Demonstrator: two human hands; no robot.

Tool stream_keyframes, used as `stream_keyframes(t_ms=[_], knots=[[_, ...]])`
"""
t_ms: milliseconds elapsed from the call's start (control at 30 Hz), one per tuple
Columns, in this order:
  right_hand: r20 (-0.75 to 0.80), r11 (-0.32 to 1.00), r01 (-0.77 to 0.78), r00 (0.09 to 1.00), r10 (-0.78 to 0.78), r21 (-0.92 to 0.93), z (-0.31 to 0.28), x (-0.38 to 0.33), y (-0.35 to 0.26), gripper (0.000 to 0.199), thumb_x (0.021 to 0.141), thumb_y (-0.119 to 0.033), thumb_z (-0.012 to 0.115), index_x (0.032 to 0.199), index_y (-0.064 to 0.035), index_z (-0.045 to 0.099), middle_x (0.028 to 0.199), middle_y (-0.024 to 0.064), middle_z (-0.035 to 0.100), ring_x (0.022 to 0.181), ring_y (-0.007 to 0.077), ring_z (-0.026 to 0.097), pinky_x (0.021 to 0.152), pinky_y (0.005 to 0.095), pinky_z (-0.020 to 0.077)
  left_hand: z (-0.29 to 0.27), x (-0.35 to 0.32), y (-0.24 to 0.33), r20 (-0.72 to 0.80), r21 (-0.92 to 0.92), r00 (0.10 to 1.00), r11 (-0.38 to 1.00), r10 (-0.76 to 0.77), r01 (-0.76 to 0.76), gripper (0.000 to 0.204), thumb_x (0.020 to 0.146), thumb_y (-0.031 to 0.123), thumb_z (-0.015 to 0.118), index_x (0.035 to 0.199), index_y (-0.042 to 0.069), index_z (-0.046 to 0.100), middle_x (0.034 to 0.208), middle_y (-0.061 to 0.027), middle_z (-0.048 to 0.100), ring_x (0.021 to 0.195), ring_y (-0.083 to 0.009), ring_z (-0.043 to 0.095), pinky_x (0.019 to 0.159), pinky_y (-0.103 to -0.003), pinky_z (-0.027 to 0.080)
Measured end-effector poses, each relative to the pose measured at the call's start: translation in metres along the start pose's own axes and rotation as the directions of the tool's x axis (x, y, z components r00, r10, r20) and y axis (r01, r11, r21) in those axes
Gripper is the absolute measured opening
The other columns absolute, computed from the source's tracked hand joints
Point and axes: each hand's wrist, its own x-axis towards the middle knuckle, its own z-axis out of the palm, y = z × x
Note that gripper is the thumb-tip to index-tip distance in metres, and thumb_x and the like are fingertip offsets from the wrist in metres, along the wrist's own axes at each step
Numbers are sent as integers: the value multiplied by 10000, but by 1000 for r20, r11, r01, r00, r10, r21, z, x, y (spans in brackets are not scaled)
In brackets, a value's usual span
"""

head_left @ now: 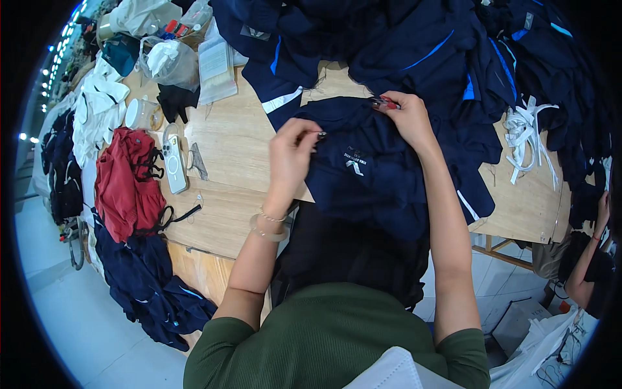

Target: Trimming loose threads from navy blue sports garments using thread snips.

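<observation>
A navy garment (369, 175) with a small white print lies bunched over the table's near edge and hangs toward my lap. My left hand (291, 152) is closed in a pinch at the garment's left side. At its upper right edge my right hand (408, 120) is closed too, thumb and fingers together on the cloth. Red and dark shiny bits show at the right fingertips; I cannot tell whether they are nails or a small tool. Directly beyond the hands lies a big heap of navy garments (414, 39) with blue and white trim.
Left on the wooden table (227, 162) are a phone (173, 165), a red garment (129, 188), a clear cup (139, 115) and plastic bags (170, 61). White ties (528, 136) lie to the right. Another person's arm (586, 256) shows at the far right. Navy clothes (146, 285) hang at lower left.
</observation>
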Motion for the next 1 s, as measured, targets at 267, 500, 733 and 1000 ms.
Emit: stream_keyframes(t_ms=[267,500,733,1000], knots=[[106,975,-57,994,35,215,1,6,14,174,861,-147,708,901,22,694,626,89,569,609,98,491,618,268,408,-21,10,14,-95,-201,995,980,-10,-9,49,952,-17,588,928,-14,630,925,-54,638,811,-94,620,671,-231,539],[43,936,-48,998,35,349,4,4,15,203,882,-169,704,859,32,681,619,32,562,612,79,454,604,256,382,-21,13,27,164,-727,986,674,-11,128,64,993,9,523,1051,34,514,977,-99,610,932,-160,625,760,-253,548],[6,960,-57,998,58,275,3,1,10,224,883,-191,712,883,32,685,638,52,582,626,86,483,627,260,409,-71,5,31,173,-625,985,771,-15,121,83,979,20,543,1049,39,504,930,-73,588,746,-116,580,684,-233,501],[28,959,-57,998,51,278,4,3,8,243,885,-214,722,873,26,685,624,54,545,614,97,437,610,263,390,-163,11,-22,-660,329,749,921,67,208,127,968,28,548,1083,-20,577,968,-114,643,842,-167,634,755,-275,524]])
